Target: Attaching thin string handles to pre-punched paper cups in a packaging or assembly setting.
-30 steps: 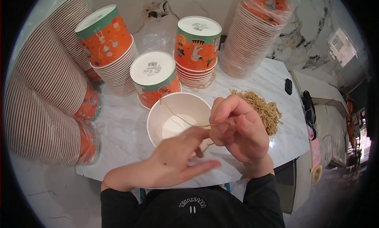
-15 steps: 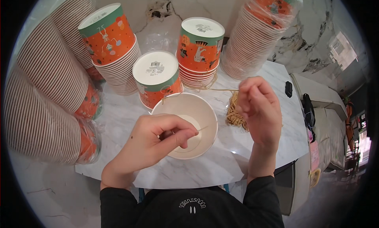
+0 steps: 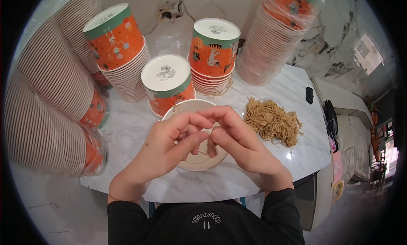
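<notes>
My left hand (image 3: pixel 163 141) and my right hand (image 3: pixel 241 139) meet above a white paper tub (image 3: pixel 199 165) that stands open side up. The left thumb and fingers are pinched on a thin tan string, mostly hidden behind the fingers. My right thumb and fingertips are drawn together close against the left ones; what they hold is hidden. A short piece of tan strand hangs at the tub's far left rim. Right of my hands lies a loose tangled pile of tan string (image 3: pixel 273 120).
Upside-down orange and green paper tubs stand behind: a short stack (image 3: pixel 167 82), a middle stack (image 3: pixel 215 52) and a taller leaning one (image 3: pixel 114 37). Plastic-wrapped tub stacks rise at the left (image 3: pixel 51 130) and back right (image 3: pixel 271 41). A small black object (image 3: pixel 309 95) lies near the marble-look table's right edge.
My right hand has come down and left from above the string pile to meet my left hand over the tub. The strand stretched behind it is no longer seen; the pile is uncovered.
</notes>
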Motion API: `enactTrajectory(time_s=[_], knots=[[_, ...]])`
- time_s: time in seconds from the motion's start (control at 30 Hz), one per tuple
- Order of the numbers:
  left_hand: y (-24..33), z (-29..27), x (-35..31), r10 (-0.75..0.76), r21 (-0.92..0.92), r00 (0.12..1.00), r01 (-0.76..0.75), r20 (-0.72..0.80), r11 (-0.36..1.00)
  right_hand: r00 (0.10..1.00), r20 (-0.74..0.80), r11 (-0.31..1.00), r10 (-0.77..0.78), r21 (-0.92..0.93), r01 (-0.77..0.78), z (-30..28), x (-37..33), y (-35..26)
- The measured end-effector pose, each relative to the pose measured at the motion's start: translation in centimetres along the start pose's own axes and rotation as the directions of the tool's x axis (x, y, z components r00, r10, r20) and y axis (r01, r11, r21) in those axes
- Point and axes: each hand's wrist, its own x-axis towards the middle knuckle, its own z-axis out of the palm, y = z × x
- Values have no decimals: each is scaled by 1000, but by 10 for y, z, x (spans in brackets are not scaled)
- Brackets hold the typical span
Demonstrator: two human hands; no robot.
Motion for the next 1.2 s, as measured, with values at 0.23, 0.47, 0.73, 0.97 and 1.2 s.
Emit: enactTrajectory(time_s=[0.23,0.47,0.73,0.97,1.2], knots=[[0,-5,0,-29,-176,997,41,69,984,999,15,999,42,-1,-42,-8,-2,3],[-3,-6,1,20,-172,997,-6,77,985,1000,-26,999,5,54,-4,-3,-2,3],[-3,-4,0,10,-165,997,3,78,986,955,-42,799,-292,-560,220,-7,-1,4],[4,4,-7,132,497,928,-303,349,813,771,-188,592,-608,-755,283,-21,2,0],[-18,18,-4,92,620,939,-290,331,729,627,-119,343,-770,-906,249,-24,-8,-14]])
